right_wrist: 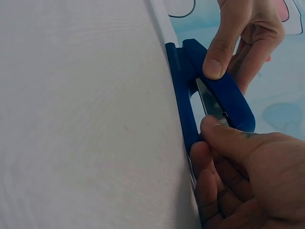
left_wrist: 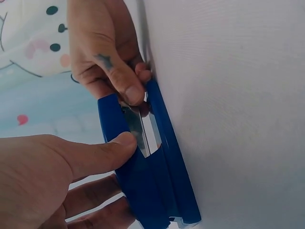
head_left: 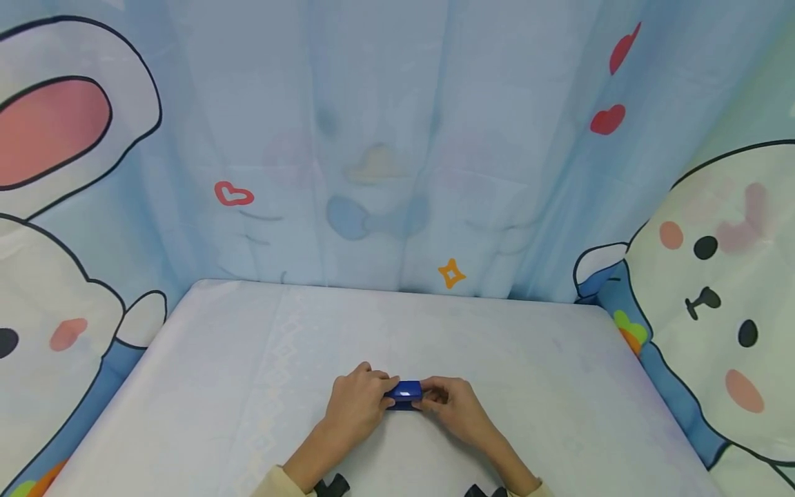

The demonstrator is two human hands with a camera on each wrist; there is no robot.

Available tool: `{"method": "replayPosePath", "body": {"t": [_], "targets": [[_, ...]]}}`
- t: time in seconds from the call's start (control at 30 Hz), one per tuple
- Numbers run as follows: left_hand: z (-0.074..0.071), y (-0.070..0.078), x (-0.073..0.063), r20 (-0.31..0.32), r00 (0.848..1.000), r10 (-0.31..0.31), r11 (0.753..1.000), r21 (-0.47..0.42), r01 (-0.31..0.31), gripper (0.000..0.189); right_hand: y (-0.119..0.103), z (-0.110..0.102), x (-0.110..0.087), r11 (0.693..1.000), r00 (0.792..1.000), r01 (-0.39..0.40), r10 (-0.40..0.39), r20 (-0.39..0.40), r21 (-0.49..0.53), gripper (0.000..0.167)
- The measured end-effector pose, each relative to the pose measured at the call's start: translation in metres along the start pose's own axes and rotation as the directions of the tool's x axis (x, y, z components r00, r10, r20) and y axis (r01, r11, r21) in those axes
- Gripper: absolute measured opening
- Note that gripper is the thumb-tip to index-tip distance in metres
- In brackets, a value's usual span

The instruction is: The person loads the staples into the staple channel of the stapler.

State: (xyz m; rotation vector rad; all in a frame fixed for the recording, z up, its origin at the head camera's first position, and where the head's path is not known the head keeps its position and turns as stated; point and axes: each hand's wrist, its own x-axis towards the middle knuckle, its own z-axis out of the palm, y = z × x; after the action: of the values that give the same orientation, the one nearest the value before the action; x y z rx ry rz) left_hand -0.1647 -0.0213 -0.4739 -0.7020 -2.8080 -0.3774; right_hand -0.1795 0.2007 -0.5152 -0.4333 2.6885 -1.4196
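Observation:
A blue stapler (head_left: 406, 392) stands on the white cloth, between both hands. My left hand (head_left: 360, 400) grips its upper arm, thumb on the near side and fingers on the far side, as the left wrist view shows on the stapler (left_wrist: 143, 183). At the other end, my right hand (head_left: 458, 408) pinches at the gap between upper arm and base. In the right wrist view the right thumb (right_wrist: 217, 125) lies against the silver metal part (right_wrist: 209, 98) inside the stapler. What its fingertips touch in there is partly hidden.
The table (head_left: 248, 359) wears a white cloth. Behind it hangs a blue curtain (head_left: 385, 90) with cartoon animals, hearts and a star. Dark wrist-mounted devices (head_left: 332, 485) sit by the cuffs at the near edge.

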Motion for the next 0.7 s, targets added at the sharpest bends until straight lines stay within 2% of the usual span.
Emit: {"method": "replayPosePath", "body": {"t": [0.13,0.4,0.57,0.7], "targets": [[0.001,-0.004,0.000,-0.025,1.000,-0.005,1.000,-0.013,0.004,0.032,0.001,0.001,0.001,1.000,1.000,0.008,-0.008,0.003,-0.002,0.024],[0.002,-0.006,-0.003,-0.037,0.999,-0.015,0.999,-0.030,0.014,0.032,0.001,0.002,0.004,1.000,1.000,0.003,-0.003,0.006,0.026,0.026],[0.003,-0.005,-0.007,-0.043,0.999,-0.017,0.999,-0.036,0.016,0.035,0.005,0.000,0.002,0.998,1.000,0.007,-0.006,-0.004,0.061,0.028],[0.001,-0.006,-0.014,-0.075,0.997,-0.014,0.997,-0.077,0.008,0.040,0.007,-0.005,-0.001,0.998,1.000,0.003,-0.003,0.005,0.058,0.030]]}}
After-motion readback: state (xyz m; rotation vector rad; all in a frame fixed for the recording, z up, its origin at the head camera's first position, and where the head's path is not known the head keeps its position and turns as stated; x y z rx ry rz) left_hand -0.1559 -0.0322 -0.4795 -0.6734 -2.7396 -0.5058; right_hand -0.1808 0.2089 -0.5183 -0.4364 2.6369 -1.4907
